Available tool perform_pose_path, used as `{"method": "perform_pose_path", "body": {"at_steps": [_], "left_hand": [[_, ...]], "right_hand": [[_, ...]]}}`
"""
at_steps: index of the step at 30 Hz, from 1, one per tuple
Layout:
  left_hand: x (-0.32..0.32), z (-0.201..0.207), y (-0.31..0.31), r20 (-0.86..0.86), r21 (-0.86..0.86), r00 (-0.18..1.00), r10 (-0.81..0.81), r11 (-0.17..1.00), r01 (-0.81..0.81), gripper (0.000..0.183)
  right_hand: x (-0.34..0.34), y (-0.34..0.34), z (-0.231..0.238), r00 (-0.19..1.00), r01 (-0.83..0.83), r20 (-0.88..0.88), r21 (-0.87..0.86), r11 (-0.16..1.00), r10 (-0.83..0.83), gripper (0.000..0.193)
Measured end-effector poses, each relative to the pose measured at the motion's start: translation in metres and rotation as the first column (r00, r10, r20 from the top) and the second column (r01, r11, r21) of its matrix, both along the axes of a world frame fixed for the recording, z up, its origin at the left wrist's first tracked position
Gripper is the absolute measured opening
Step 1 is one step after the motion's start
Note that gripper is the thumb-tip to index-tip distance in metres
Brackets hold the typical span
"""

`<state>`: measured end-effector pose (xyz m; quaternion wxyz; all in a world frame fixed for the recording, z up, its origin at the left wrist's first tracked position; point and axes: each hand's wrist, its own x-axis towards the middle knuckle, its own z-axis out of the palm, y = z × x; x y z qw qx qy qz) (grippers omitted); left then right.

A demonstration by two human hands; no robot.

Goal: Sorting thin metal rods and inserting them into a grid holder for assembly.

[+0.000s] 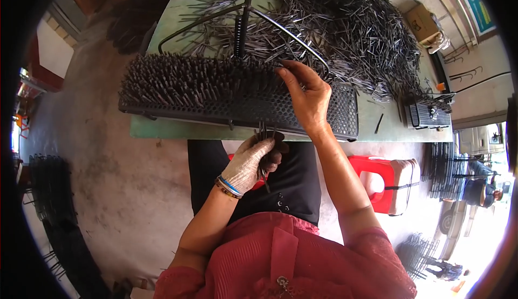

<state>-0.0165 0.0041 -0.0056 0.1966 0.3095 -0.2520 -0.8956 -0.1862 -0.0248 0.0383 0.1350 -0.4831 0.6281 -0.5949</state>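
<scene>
My left hand [249, 161], in a pale work glove with darkened fingertips, is closed round a small bundle of thin dark metal rods [263, 132] in front of the table's near edge. Across the table lies a long black perforated rack [334, 110] full of round holes. Its left and middle part bristles with upright metal rods [172, 80], while bare holes show toward the right. My bare right hand [306, 91] reaches over those bare holes. Thumb and forefinger pinch at the far edge of the standing rods, seemingly on a single rod, mostly hidden by the fingertips.
A big heap of loose rods [356, 29] covers the back of the green table [183, 131]. A black metal frame [245, 16] with a spring rises behind the rack. A smaller rack [429, 114] stands at right. A red stool [372, 183] sits on the floor.
</scene>
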Motion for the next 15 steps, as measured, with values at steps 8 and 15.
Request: {"method": "perform_pose_path", "body": {"at_steps": [8, 15], "left_hand": [[0.0026, 0.0068, -0.0023, -0.058, 0.051, 0.998, -0.019, 0.998, 0.022, 0.021], [0.0046, 0.0057, -0.005, 0.025, 0.015, 0.998, -0.065, 0.998, 0.064, 0.02]], "right_hand": [[-0.0027, -0.0043, -0.0036, 0.997, -0.045, -0.066, -0.004, 0.999, 0.045, 0.018], [0.0052, -0.0088, -0.0031, 0.942, -0.088, -0.328, -0.028, 0.996, 0.074, 0.023]]}}
